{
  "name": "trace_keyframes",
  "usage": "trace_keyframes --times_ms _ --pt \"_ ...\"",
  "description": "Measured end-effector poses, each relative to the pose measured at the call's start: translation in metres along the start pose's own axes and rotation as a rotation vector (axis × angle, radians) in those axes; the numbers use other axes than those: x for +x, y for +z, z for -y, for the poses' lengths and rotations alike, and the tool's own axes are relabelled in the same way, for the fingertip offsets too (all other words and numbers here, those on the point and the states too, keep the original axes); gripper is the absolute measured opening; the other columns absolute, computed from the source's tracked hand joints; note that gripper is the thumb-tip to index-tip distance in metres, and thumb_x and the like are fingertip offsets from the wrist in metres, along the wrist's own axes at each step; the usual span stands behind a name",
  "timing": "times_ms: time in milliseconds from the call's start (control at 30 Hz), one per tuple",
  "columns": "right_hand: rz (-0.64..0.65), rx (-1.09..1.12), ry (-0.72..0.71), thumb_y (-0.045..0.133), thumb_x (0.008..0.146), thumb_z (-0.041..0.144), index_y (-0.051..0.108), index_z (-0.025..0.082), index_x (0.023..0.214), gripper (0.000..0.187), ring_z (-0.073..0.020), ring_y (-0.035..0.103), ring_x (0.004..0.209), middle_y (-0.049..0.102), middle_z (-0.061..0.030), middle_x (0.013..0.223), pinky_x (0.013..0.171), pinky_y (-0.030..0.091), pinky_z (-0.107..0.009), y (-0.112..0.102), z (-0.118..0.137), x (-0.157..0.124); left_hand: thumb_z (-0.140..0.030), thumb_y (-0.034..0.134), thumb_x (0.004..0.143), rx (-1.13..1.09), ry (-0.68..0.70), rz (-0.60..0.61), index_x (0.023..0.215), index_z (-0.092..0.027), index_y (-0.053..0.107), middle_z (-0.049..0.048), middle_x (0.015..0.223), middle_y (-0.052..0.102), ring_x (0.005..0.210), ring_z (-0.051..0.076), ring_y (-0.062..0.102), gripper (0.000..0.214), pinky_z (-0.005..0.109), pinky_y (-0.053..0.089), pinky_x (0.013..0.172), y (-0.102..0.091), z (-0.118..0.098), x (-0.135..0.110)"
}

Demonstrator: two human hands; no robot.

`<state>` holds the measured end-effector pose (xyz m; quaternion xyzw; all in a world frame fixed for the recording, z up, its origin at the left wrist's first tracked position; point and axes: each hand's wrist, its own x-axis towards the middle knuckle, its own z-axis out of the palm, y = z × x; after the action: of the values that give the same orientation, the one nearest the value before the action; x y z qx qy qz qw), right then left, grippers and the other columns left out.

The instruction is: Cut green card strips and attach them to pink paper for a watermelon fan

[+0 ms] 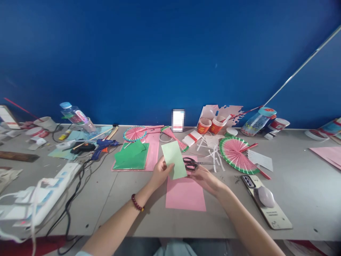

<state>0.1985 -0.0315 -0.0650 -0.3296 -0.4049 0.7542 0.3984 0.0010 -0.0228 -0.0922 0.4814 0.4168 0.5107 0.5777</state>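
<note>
My left hand holds a light green sheet of paper, pinched at its left side with the thumb on top. Beside the sheet's right edge, my right hand has its fingers closed at the black handles of a pair of scissors. The scissors' blades point right, toward thin white paper strips. How the fingers sit around the handles is partly hidden. A pink sheet lies flat on the table below both hands.
Green paper in a pack lies left, near a blue glue gun and a white power strip with cables. Watermelon-patterned paper fans, red paper cups and a phone bearing a mouse are right.
</note>
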Motion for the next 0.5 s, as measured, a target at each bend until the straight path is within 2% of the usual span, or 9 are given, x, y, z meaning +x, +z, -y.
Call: trace_keyframes --times_ms 100,167,267,400,500 --pt "0.055 0.077 0.030 0.061 0.068 0.015 0.065 0.025 0.110 0.044 -0.0198 0.060 0.095 0.066 -0.0053 0.108 0.087 0.044 -0.035 -0.003 -0.003 0.002 -0.041 0.067 0.075 0.057 -0.016 0.002 0.108 -0.018 0.057 0.0070 0.091 0.071 0.078 0.019 0.067 0.041 0.029 0.053 0.069 0.001 0.003 -0.002" --pt "0.051 0.099 0.063 0.061 0.071 0.021 0.066 0.024 0.108 0.037 -0.0193 0.062 0.089 0.068 -0.0062 0.105 0.080 0.046 -0.033 -0.006 -0.006 0.005 -0.039 0.065 0.078 0.119 0.007 0.010 0.106 -0.018 0.058 0.0065 0.091 0.071 0.078 0.019 0.067 0.036 0.027 0.052 0.067 0.001 0.005 -0.004" --pt "0.027 0.041 0.144 0.060 0.078 0.038 0.067 0.020 0.103 0.032 -0.0184 0.064 0.079 0.069 -0.0088 0.098 0.068 0.048 -0.030 -0.010 -0.011 0.008 -0.037 0.061 0.082 0.215 0.068 -0.003 0.107 -0.019 0.058 0.0061 0.093 0.070 0.078 0.018 0.066 0.031 0.026 0.051 0.067 -0.002 0.006 -0.004" --pt "-0.064 -0.119 0.239 0.057 0.079 0.055 0.067 0.016 0.089 0.041 -0.0196 0.065 0.068 0.070 -0.0104 0.077 0.057 0.048 -0.029 -0.014 -0.019 0.011 -0.035 0.057 0.084 0.275 0.134 -0.077 0.107 -0.019 0.058 0.0052 0.091 0.068 0.080 0.017 0.064 0.028 0.026 0.050 0.072 -0.006 0.006 -0.003" --pt "-0.170 -0.312 0.173 0.056 0.079 0.058 0.066 0.017 0.079 0.042 -0.0159 0.058 0.048 0.067 -0.0068 0.062 0.042 0.042 -0.026 -0.016 -0.020 0.011 -0.034 0.057 0.084 0.231 0.136 -0.133 0.105 -0.019 0.058 0.0037 0.088 0.066 0.081 0.017 0.062 0.026 0.026 0.049 0.074 -0.006 0.002 -0.002"
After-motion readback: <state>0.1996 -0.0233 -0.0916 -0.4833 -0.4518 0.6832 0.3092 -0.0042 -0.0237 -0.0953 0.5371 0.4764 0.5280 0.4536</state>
